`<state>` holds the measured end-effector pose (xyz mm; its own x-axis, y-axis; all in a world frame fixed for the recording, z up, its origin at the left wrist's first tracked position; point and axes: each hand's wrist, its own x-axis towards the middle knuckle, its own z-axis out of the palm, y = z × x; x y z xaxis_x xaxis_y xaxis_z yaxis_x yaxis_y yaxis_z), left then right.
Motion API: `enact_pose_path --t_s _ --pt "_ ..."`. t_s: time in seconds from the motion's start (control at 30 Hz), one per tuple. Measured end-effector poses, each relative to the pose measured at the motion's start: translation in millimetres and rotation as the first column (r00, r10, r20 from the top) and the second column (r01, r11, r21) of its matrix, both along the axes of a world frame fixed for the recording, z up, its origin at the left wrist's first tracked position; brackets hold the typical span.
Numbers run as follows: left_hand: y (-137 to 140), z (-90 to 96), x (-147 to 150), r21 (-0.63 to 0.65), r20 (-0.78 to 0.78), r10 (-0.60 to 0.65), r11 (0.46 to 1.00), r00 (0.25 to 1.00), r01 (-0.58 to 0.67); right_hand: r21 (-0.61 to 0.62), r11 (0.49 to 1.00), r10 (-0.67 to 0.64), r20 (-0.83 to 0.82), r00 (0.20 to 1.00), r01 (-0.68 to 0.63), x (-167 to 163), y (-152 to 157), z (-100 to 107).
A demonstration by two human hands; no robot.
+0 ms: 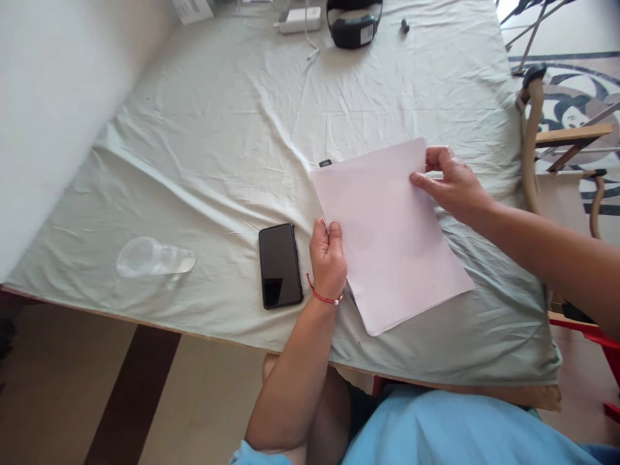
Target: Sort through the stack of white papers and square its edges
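Note:
A thin stack of blank white paper (387, 239) lies at a slant near the table's front edge, its lower corners showing more than one sheet. My left hand (329, 258), with a red string bracelet at the wrist, is closed on the stack's left edge, thumb on top. At the upper right edge, my right hand (448, 181) pinches the paper, thumb on its face and fingers partly hidden behind. A small black piece (325, 163) pokes out by the top left corner; its kind is unclear. Just left of my left hand is a black smartphone (281, 266), screen up.
A clear plastic cup (155, 257) lies on its side at the left. Along the back of the cloth-covered table (208, 129) are a white adapter (300, 20) with cables, a black headset (353, 29) and a small dark object (405, 26). A folding chair (535, 142) stands at the right.

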<state>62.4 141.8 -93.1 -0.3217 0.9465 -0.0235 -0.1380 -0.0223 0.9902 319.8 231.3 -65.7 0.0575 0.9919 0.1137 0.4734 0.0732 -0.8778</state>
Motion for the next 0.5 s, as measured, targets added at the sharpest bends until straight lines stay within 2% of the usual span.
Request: enact_pose_path --t_s 0.1,0.2,0.37,0.5 --pt "-2 5.4 5 -0.038 0.165 -0.006 0.999 0.986 0.012 -0.151 0.974 0.115 -0.311 0.943 -0.169 4 2 9" --pt "-5 15.9 7 -0.051 0.309 -0.070 0.995 0.948 0.090 -0.296 0.913 0.101 -0.505 0.857 -0.282 5 -3 21" --pt "-4 28.9 0 -0.094 0.430 -0.166 0.969 0.887 0.227 -0.423 0.877 -0.041 -0.542 0.839 -0.230 -1 -13 37" --pt "-2 29.5 -1 -0.161 0.493 -0.195 0.937 0.848 0.309 -0.448 0.854 -0.007 -0.520 0.854 -0.266 0 -14 35"
